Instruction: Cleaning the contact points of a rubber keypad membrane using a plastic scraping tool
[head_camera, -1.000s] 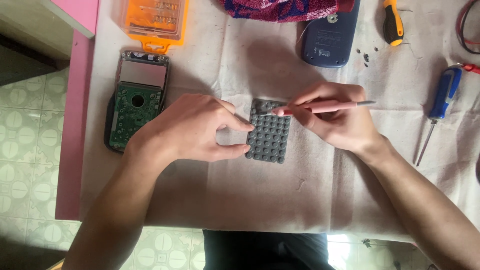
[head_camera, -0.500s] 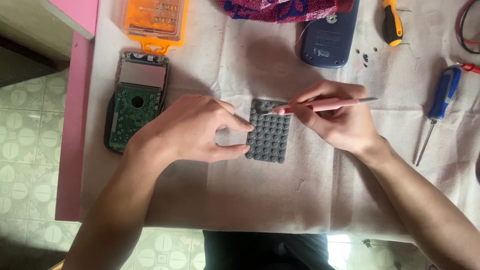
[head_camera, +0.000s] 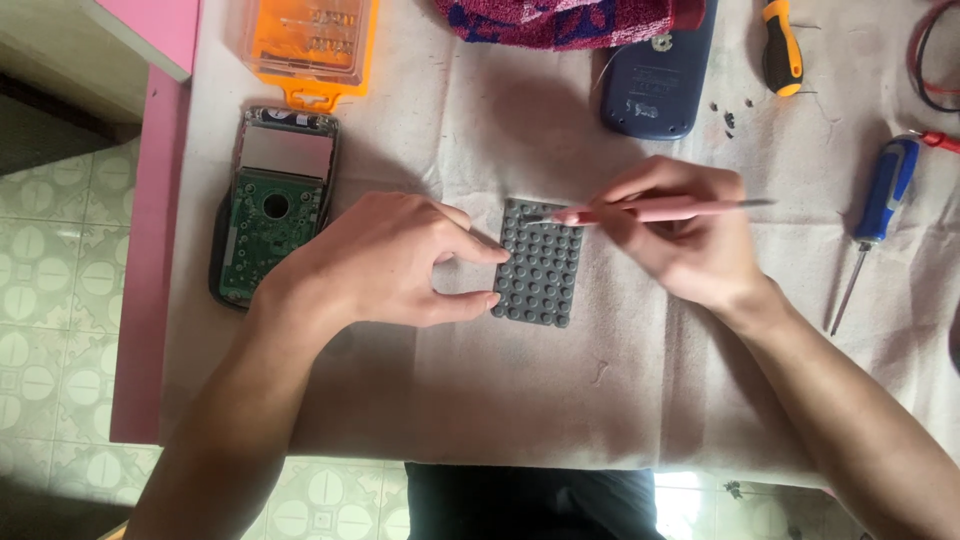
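Item: grey keypad mat (head_camera: 540, 262), mid-table | we judge it light, floppy; pin by edges | left hand (head_camera: 385, 262) pinches its left edge | right hand (head_camera: 680, 240) clamped on pink tool (head_camera: 660, 209).

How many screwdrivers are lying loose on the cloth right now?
2: a yellow-and-black-handled screwdriver at the top edge, right of the blue rear cover, and a blue-handled screwdriver at the far right. More may lie out of frame.
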